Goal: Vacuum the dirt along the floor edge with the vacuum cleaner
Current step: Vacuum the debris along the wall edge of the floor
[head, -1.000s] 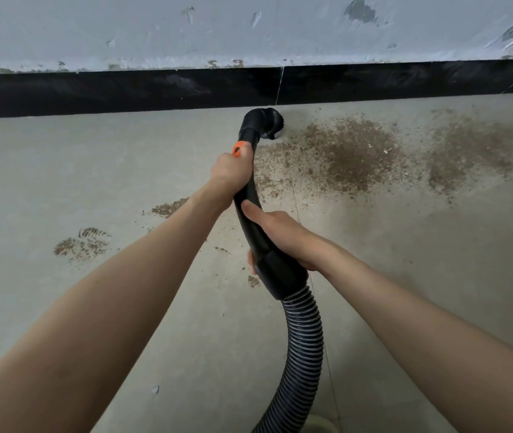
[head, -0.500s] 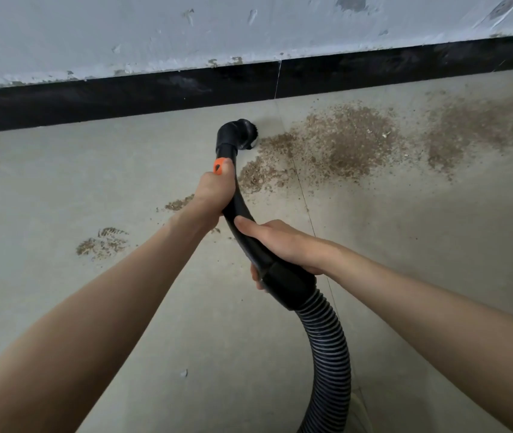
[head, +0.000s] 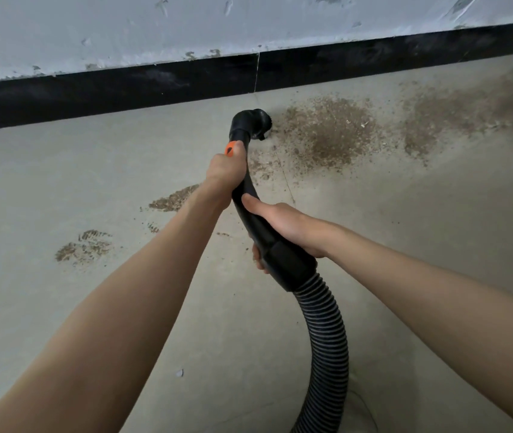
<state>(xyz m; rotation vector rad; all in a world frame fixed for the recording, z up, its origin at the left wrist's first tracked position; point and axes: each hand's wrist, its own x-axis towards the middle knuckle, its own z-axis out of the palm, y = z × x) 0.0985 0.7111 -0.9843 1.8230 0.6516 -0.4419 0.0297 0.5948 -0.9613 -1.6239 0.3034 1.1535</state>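
Both hands grip the vacuum handle (head: 250, 210); nozzle (head: 253, 123) lies beyond, touching dirt (head: 327, 135).

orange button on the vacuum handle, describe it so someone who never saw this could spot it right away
Start at the black skirting board along the wall and drop to the black nozzle on the floor beside the dirt. Follow the curved black handle back to the left hand gripping it. The orange button peeks out just above that hand, the only bright colour among the black parts.
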